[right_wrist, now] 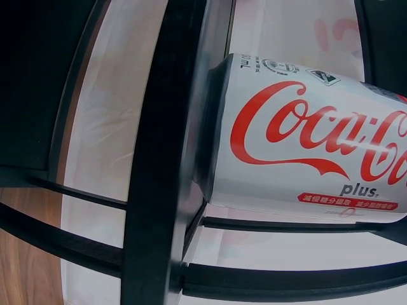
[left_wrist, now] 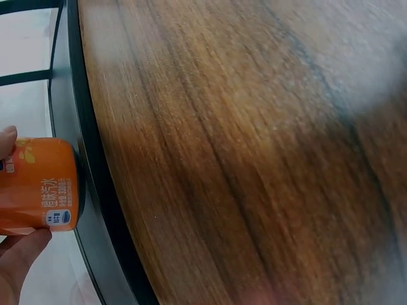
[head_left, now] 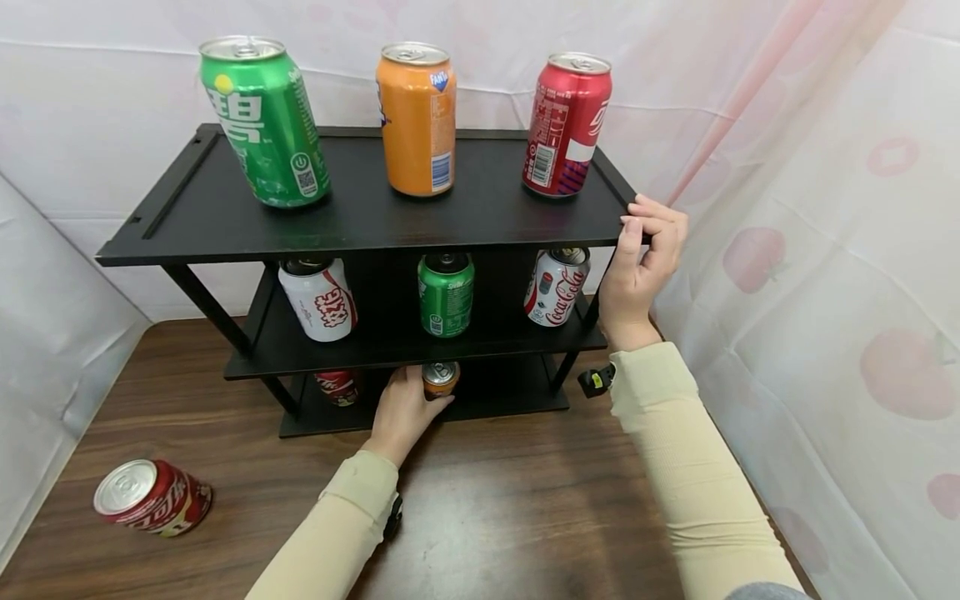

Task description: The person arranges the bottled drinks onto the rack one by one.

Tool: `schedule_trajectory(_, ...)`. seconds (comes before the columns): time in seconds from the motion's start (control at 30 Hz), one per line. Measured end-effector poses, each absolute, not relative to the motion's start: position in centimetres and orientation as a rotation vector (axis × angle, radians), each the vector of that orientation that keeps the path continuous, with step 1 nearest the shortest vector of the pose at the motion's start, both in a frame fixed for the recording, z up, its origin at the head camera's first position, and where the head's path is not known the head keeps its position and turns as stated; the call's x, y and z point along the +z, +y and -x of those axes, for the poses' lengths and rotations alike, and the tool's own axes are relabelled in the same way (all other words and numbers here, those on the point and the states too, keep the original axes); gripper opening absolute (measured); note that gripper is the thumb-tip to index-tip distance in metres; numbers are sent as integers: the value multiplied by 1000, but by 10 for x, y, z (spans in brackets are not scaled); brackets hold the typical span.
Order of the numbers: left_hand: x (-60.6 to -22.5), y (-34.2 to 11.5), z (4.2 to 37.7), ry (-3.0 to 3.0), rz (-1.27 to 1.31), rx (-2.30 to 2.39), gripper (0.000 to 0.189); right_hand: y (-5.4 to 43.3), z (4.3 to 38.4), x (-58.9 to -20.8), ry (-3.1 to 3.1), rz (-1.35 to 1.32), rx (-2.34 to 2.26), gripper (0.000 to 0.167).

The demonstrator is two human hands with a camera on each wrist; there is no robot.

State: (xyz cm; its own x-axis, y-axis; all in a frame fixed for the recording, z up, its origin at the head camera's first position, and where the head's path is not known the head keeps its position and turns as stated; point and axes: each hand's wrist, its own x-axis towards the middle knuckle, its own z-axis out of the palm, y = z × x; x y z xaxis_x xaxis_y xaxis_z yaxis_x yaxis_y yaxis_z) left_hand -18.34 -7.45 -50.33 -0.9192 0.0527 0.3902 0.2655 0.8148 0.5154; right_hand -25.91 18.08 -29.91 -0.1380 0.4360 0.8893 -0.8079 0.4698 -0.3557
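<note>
On the bottom tier of the black shelf rack point(head_left: 420, 229), my left hand point(head_left: 405, 414) holds an orange soda can point(head_left: 440, 379) between thumb and fingers. The left wrist view shows this orange can point(left_wrist: 41, 184) with its base at the shelf's front edge. My right hand point(head_left: 641, 267) grips the right end of the top shelf, fingers over the edge. Below it, on the middle tier, stands a white Coca-Cola can point(head_left: 557, 287). The right wrist view shows the white can point(right_wrist: 311, 140) close up; the right hand is outside that view.
Up top stand a large green can point(head_left: 266, 125), an orange Fanta can point(head_left: 417, 121) and a red can point(head_left: 567, 125). The middle tier also bears a white can point(head_left: 318, 300) and a green can point(head_left: 446, 296). A red can point(head_left: 337, 387) is low left; another red can point(head_left: 153, 497) tilts on the table.
</note>
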Motion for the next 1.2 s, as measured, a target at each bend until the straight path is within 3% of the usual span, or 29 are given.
schedule_trajectory(1.2, -509, -74, 194, -2679, 88, -860, 83, 179, 255, -297, -1313, -379, 1120, 28)
